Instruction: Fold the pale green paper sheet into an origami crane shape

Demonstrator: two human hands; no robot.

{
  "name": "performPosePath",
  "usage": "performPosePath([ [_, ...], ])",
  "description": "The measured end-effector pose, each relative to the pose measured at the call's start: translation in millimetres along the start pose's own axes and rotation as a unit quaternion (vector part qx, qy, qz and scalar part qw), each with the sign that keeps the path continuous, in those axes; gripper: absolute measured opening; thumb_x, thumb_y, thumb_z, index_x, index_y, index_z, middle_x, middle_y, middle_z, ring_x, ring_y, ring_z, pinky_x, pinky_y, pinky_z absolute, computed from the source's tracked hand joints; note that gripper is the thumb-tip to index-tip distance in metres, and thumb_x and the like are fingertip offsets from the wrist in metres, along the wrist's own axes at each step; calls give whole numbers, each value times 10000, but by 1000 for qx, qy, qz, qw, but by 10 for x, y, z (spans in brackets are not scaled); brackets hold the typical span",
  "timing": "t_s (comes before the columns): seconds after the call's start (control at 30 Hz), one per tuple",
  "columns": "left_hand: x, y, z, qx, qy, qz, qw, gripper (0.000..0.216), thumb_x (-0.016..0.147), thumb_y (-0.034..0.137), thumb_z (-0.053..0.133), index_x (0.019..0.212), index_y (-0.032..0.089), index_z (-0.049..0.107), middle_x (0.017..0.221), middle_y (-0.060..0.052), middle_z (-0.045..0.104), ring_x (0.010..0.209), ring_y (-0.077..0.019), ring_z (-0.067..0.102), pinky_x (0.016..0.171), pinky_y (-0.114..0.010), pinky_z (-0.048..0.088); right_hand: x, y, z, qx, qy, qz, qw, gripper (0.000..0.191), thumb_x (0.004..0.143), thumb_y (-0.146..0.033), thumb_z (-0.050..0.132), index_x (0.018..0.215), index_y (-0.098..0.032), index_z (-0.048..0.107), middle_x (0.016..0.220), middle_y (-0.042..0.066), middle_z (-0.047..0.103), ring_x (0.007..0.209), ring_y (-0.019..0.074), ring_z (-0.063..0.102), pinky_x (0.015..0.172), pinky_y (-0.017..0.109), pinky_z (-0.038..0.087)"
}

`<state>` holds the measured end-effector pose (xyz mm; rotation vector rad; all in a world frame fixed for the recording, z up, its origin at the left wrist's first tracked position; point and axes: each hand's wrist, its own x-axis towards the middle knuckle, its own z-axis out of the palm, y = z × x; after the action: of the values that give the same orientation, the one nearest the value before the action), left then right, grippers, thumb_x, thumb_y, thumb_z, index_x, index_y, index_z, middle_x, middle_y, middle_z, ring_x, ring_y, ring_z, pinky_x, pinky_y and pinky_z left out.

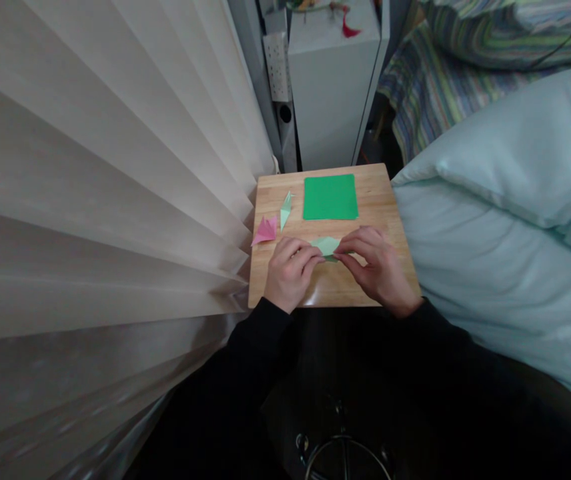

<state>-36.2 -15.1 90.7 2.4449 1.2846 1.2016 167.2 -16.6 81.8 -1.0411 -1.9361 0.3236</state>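
Observation:
A piece of pale green origami paper [326, 245], partly folded, is stretched sideways between my two hands just above the wooden table. My left hand [290, 268] pinches its left end, and my right hand [373, 265] pinches the right end between thumb and fingers. Parts of the paper are hidden under the fingertips. Beyond my left hand lie a pink folded paper piece [265, 230] and a slim pale green folded piece [285, 210]. A flat stack of bright green square paper [330, 197] rests farther back.
The small wooden table [400, 233] has a pleated curtain [165, 200] close on its left. Pale blue bedding [490, 233] borders the right side. A white cabinet [333, 100] stands behind, and a metal wheeled base [345, 440] shows below.

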Motion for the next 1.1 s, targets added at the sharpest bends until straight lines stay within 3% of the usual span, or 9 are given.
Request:
performPosePath([
  [0.43, 35, 9, -23, -29, 62, -19, 997, 139, 958, 211, 691, 827, 187, 729, 799, -16, 687, 778, -149, 652, 742, -286, 537, 68, -41, -68, 81, 43, 88, 992, 72, 917, -241, 746, 885, -235, 682, 905, 48, 707, 909, 246, 664, 843, 430, 509],
  [0.97, 40, 23, -32, -44, 71, -40, 996, 128, 901, 179, 753, 784, 184, 703, 770, 0, 688, 758, -143, 664, 733, -280, 541, 77, -61, -92, 109, 51, 139, 983, 101, 887, -229, 769, 837, -242, 682, 854, 18, 700, 872, 225, 654, 834, 405, 514],
  [1.1, 41, 13, -24, -56, 59, -49, 996, 70, 865, 220, 804, 850, 193, 741, 829, -12, 724, 800, -159, 685, 742, -294, 551, 70, -53, -90, 122, 55, 148, 980, 119, 892, -240, 766, 820, -243, 672, 841, 13, 689, 858, 218, 650, 827, 395, 515],
])
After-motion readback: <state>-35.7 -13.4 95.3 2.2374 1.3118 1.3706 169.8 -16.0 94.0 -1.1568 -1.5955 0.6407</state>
